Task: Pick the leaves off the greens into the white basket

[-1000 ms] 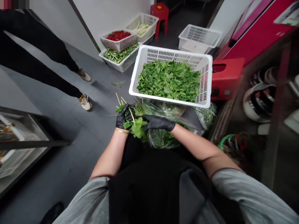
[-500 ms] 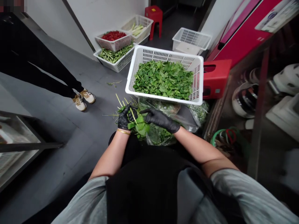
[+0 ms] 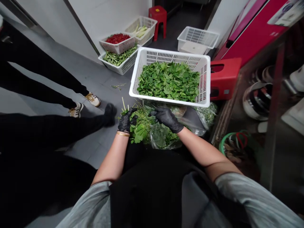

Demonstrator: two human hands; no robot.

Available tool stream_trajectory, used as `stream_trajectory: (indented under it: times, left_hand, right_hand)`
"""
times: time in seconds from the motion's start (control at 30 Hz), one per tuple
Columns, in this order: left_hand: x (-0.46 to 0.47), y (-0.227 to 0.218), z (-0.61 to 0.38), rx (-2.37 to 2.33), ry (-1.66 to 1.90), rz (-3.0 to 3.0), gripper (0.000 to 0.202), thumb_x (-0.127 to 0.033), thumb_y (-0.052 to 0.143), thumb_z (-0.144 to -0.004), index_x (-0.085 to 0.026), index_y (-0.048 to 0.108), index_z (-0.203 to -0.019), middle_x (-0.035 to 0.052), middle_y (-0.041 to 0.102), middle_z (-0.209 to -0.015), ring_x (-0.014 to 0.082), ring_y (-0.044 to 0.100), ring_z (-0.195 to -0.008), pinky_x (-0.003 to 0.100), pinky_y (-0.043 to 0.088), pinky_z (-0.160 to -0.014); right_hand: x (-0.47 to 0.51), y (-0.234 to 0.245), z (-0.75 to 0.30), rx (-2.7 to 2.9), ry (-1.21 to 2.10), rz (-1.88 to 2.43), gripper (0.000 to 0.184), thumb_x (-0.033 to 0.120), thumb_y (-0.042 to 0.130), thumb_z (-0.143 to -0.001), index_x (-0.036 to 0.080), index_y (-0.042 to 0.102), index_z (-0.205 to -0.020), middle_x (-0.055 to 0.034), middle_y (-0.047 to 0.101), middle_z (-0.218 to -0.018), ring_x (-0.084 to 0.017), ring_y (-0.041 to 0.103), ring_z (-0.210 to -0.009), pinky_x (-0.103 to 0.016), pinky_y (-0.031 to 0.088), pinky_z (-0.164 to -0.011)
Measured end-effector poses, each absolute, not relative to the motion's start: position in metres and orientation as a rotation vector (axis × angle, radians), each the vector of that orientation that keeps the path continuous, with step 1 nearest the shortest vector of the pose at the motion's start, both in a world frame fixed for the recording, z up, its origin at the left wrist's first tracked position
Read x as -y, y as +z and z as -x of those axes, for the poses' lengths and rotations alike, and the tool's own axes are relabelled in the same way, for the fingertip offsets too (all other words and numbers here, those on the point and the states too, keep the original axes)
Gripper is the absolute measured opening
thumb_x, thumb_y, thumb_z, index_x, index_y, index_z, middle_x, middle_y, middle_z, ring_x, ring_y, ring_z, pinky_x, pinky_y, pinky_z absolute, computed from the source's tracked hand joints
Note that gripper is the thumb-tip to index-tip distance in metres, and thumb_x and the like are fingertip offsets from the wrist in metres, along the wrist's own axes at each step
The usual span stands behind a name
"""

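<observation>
New since previous frame: another person's black-trousered leg (image 3: 52,123) across lower left, foot near left hand. Left gloved hand (image 3: 127,122) clamped on leafy green stems (image 3: 139,133); right gloved hand (image 3: 167,119) apart, fingers loosely curled above plastic bag (image 3: 161,137), just below white plastic basket (image 3: 152,57).

The white basket (image 3: 169,57) blocks the way forward, its near rim just beyond the left hand (image 3: 125,122) and right hand (image 3: 167,119). The plastic bag (image 3: 161,136) lies under the right hand. Leftward, a hand could pass over the grey floor (image 3: 95,152) up to a co-worker's leg (image 3: 59,123). The red stool (image 3: 224,77) stands against the basket's right side.
</observation>
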State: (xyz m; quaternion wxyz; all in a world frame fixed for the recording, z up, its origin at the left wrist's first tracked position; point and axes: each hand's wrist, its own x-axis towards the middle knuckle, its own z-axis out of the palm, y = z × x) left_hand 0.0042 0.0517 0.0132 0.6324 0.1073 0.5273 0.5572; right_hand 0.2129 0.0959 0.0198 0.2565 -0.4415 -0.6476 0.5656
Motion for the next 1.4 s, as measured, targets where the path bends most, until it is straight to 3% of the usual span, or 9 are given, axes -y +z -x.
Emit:
stream_trajectory:
  times: [0.27, 0.37, 0.47, 0.6, 0.83, 1.0, 1.17, 1.27, 1.4]
  left_hand:
    - [-0.047, 0.035, -0.007, -0.893, 1.415, -0.06, 0.056, -0.043, 0.025, -0.109, -0.015, 0.064, -0.079, -0.0023, 0.044, -0.048, 0.0085, 0.036, -0.035, 0.02, 0.029, -0.034]
    - [-0.049, 0.028, -0.012, -0.839, 1.496, 0.035, 0.057, -0.043, 0.026, -0.109, -0.016, 0.059, -0.072, -0.0031, 0.041, -0.047, 0.0081, 0.036, -0.036, 0.019, 0.03, -0.036]
    - [-0.049, 0.019, -0.019, -0.811, 1.505, 0.077, 0.061, -0.045, 0.024, -0.109, -0.015, 0.057, -0.067, -0.0043, 0.036, -0.044, 0.0069, 0.03, -0.032, 0.019, 0.022, -0.033]
    - [-0.045, 0.018, -0.024, -0.748, 1.485, 0.036, 0.059, -0.045, 0.026, -0.108, -0.013, 0.064, -0.076, -0.0026, 0.042, -0.049, 0.0079, 0.036, -0.035, 0.019, 0.025, -0.033]
    - [-0.041, 0.02, -0.029, -0.737, 1.604, -0.007, 0.045, -0.037, 0.033, -0.107, -0.018, 0.073, -0.113, 0.0051, 0.073, -0.076, 0.0173, 0.069, -0.069, 0.029, 0.057, -0.063]
    - [-0.043, 0.017, -0.028, -0.793, 1.617, 0.018, 0.047, -0.031, 0.028, -0.106, -0.019, 0.072, -0.119, 0.0095, 0.079, -0.096, 0.0209, 0.074, -0.092, 0.033, 0.06, -0.077]
    - [-0.046, 0.007, -0.024, -0.888, 1.56, 0.026, 0.034, -0.035, 0.047, -0.099, -0.018, 0.073, -0.112, 0.0075, 0.076, -0.081, 0.0187, 0.071, -0.069, 0.03, 0.057, -0.061]
    - [-0.047, 0.002, -0.018, -0.886, 1.483, 0.084, 0.031, -0.029, 0.046, -0.098, -0.014, 0.072, -0.092, -0.0012, 0.055, -0.05, 0.0097, 0.044, -0.035, 0.021, 0.039, -0.036]
    - [-0.045, 0.007, -0.007, -0.839, 1.412, 0.145, 0.037, -0.025, 0.041, -0.102, -0.014, 0.062, -0.073, -0.007, 0.036, -0.042, 0.0043, 0.022, -0.026, 0.017, 0.021, -0.027]
  right_hand:
    - [-0.083, 0.0, -0.17, 2.12, 1.713, 0.805, 0.051, 0.062, 0.074, -0.077, 0.016, 0.059, -0.061, 0.0004, 0.06, -0.063, -0.011, 0.048, -0.062, -0.025, 0.04, -0.062]
    - [-0.08, 0.001, -0.183, 2.023, 1.722, 0.938, 0.052, 0.065, 0.07, -0.079, 0.016, 0.06, -0.065, 0.002, 0.054, -0.059, -0.011, 0.046, -0.058, -0.026, 0.039, -0.059]
    - [-0.073, 0.013, -0.192, 1.944, 1.558, 1.096, 0.048, 0.063, 0.068, -0.083, 0.015, 0.069, -0.085, -0.0023, 0.067, -0.077, -0.015, 0.059, -0.071, -0.028, 0.046, -0.069]
    - [-0.062, 0.031, -0.191, 2.044, 1.292, 1.228, 0.056, 0.056, 0.078, -0.077, 0.02, 0.069, -0.118, -0.0065, 0.073, -0.107, -0.021, 0.067, -0.093, -0.031, 0.05, -0.082]
    - [-0.054, 0.006, -0.186, 1.904, 1.704, 1.073, 0.048, 0.052, 0.079, -0.078, 0.015, 0.074, -0.109, -0.0076, 0.077, -0.097, -0.023, 0.071, -0.091, -0.034, 0.053, -0.087]
    - [-0.058, -0.01, -0.191, 1.536, 1.784, 0.969, 0.051, 0.061, 0.076, -0.076, 0.018, 0.076, -0.105, -0.0063, 0.079, -0.095, -0.026, 0.071, -0.098, -0.043, 0.052, -0.101]
    - [-0.063, -0.019, -0.191, 1.587, 1.673, 1.08, 0.044, 0.063, 0.074, -0.077, 0.021, 0.079, -0.091, -0.0079, 0.079, -0.1, -0.028, 0.067, -0.113, -0.044, 0.047, -0.109]
    - [-0.067, -0.02, -0.189, 1.611, 1.689, 1.042, 0.048, 0.065, 0.073, -0.076, 0.019, 0.079, -0.087, -0.008, 0.078, -0.098, -0.027, 0.07, -0.105, -0.044, 0.051, -0.104]
    - [-0.069, -0.014, -0.189, 1.63, 1.803, 0.912, 0.047, 0.064, 0.076, -0.074, 0.017, 0.078, -0.082, -0.0069, 0.077, -0.092, -0.023, 0.071, -0.096, -0.039, 0.054, -0.098]
